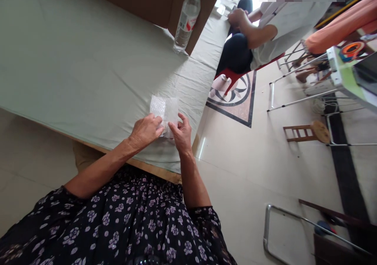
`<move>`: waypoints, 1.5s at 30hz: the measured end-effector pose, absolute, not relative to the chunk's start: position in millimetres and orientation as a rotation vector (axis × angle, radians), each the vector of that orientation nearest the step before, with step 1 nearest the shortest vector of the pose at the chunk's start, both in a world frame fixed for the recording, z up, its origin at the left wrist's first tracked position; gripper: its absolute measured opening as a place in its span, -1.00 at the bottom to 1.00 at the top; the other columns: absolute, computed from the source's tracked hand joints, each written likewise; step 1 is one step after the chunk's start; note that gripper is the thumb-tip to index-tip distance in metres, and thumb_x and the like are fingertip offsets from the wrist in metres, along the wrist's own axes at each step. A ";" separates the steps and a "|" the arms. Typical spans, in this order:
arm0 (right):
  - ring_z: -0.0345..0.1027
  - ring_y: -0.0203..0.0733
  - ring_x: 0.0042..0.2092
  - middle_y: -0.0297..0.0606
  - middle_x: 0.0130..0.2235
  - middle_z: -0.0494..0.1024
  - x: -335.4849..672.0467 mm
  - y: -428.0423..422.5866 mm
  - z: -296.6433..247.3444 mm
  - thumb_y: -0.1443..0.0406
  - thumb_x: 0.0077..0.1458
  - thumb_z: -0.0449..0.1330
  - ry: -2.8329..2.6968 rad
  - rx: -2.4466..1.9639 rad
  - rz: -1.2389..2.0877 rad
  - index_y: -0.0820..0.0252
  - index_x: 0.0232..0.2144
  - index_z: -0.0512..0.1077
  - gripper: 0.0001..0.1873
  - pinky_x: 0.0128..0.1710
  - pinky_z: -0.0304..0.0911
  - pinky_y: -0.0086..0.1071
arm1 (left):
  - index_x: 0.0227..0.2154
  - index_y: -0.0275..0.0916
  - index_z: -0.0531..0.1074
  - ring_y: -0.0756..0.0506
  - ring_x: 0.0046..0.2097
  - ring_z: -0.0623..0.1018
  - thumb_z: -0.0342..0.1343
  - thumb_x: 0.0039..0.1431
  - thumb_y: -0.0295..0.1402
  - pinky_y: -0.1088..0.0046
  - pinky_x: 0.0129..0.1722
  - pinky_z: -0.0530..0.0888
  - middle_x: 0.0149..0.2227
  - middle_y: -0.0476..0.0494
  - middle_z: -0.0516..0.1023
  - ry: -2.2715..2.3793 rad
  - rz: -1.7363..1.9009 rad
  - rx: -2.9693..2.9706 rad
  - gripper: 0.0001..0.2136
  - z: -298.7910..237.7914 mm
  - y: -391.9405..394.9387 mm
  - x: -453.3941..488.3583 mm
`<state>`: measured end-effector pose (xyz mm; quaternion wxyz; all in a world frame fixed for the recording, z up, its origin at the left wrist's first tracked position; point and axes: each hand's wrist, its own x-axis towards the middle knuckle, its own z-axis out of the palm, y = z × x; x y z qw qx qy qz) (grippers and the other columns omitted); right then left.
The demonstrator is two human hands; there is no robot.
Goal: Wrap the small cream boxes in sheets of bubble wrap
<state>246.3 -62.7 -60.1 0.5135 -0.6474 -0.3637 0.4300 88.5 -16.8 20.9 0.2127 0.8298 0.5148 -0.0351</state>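
Flowered dark clothing (132, 225) nearest, below both hands, close against the table's wooden edge (153, 172).

Left of the hands: a pale green cloth (67, 64) spread over the table, creased around the work. Loose folds might drag under the wrap and pull it askew.

Left hand (147, 129): fingers bent over the lower left part of the bubble wrap (158, 104), touching it. Pinching or only pressing — cannot tell; fingertips too small to read.

Brown box (135, 1) ahead of the left hand, well apart from the wrap.

Bubble wrap lies on the cloth between the hands, showing just ahead of the fingers as two panels; one folded sheet or two pieces, unclear. Thin, light stuff — uneven pressure from the two sides would likely skew it or pop the bubbles.

Right hand (182, 133): thumb at the wrap's right side, forefinger crooked. Firm grip or light touch, cannot tell. If light, that side could slip free.

Ahead of the right hand, a capped bottle (185, 23) stands beside the box. A long forward reach might knock it over.

Beyond it, to the right, another person (294, 25) sits on a red chair (232, 78).
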 end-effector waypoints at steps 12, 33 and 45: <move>0.39 -0.26 -0.38 -0.46 -0.43 0.50 232.0 -52.0 -53.0 0.16 0.12 0.35 -1.050 -1.592 0.830 0.28 0.23 0.41 -0.33 -0.23 0.37 -0.31 | 0.02 -0.26 0.58 -0.27 -0.01 0.66 0.09 0.41 -0.30 0.33 -0.11 0.52 -0.03 -0.30 0.63 1.423 -0.169 2.317 -0.74 27.6 -13.8 93.1; 0.39 -0.43 -0.57 -0.27 0.09 0.70 255.9 -63.6 -28.9 0.41 0.17 0.03 -1.529 -1.381 1.208 0.03 0.35 0.24 -0.30 -0.36 0.52 -0.31 | 0.34 -0.38 0.30 -0.17 -0.11 0.65 0.22 0.21 -0.29 0.28 0.04 0.56 -0.11 -0.19 0.64 1.404 0.386 2.012 -0.35 -4.8 -20.9 83.7; 0.38 -0.41 -0.55 -0.21 0.11 0.68 259.3 -56.9 -39.4 0.22 0.24 0.14 -1.259 -1.410 1.252 -0.02 0.37 0.20 -0.34 -0.51 0.38 -0.39 | 0.33 -0.24 0.30 -0.20 -0.03 0.64 0.18 0.28 -0.41 0.28 0.05 0.55 0.01 -0.22 0.60 1.415 0.348 2.156 -0.44 -7.8 -28.7 88.3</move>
